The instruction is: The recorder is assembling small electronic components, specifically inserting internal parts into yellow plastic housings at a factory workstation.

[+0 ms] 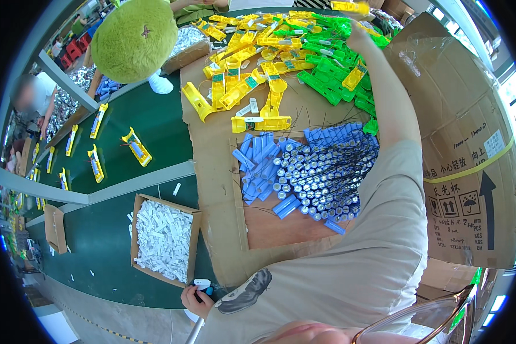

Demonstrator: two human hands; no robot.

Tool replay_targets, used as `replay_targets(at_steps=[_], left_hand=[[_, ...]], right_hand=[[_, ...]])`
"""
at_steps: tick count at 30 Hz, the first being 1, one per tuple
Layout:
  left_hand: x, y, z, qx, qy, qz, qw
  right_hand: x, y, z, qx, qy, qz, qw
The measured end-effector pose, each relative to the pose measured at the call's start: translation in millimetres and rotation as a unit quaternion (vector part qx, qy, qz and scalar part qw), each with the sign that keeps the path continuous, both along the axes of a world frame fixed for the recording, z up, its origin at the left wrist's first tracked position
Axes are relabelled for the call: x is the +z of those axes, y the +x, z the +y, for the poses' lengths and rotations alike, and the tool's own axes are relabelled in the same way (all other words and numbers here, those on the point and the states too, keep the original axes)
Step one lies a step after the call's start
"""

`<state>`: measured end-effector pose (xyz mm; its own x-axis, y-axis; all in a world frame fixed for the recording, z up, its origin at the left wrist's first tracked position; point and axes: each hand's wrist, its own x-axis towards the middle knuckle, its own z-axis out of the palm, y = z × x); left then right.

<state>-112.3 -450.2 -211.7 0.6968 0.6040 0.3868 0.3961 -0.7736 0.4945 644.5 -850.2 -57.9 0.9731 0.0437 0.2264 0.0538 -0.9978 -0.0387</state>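
Note:
My left hand (pixel 196 302) is closed at the near table edge, beside the box of white pieces. A small white oblong plastic piece (pixel 202 282) shows at its fingertips, with a black-and-blue object (pixel 205 294) against the fingers. My right arm stretches to the far side, where my right hand (pixel 358 38) is over the green plastic housings (pixel 332 73). Just beyond its fingers is a blurred yellow housing (pixel 348 7); whether the fingers grip it I cannot tell. Yellow housings (pixel 249 89), some with small circuit boards and wires, are heaped left of the green ones.
Blue cylindrical cells (pixel 262 157) with black wires stand and lie on cardboard (pixel 215 229) in front of me. A carton (pixel 165 241) holds white pieces. Yellow housings with cells (pixel 136 147) lie on the green belt. A large carton (pixel 458 143) stands right; a green plush (pixel 133 40) hangs far left.

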Motion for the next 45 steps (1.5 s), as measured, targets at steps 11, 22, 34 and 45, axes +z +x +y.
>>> replay_targets(at_steps=[11,22,34,45], left_hand=[[-9.0,4.1,6.6,-0.029,0.005,-0.002,1.0],[-2.2,11.1,1.4,-0.006,-0.017,-0.012,1.0],[0.1,11.0,-0.7,-0.006,-0.015,-0.004,1.0],[-0.4,13.1,1.2,-0.016,-0.003,-0.012,1.0]], right_hand=[[-14.7,-97.7,-39.9,0.124,-0.314,0.095,0.936],[27.7,-147.9,82.7,0.279,0.351,0.182,0.875],[-8.8,-188.3,172.1,0.279,-0.181,0.435,0.836],[-26.2,-182.5,164.7,0.387,-0.267,0.227,0.853]])
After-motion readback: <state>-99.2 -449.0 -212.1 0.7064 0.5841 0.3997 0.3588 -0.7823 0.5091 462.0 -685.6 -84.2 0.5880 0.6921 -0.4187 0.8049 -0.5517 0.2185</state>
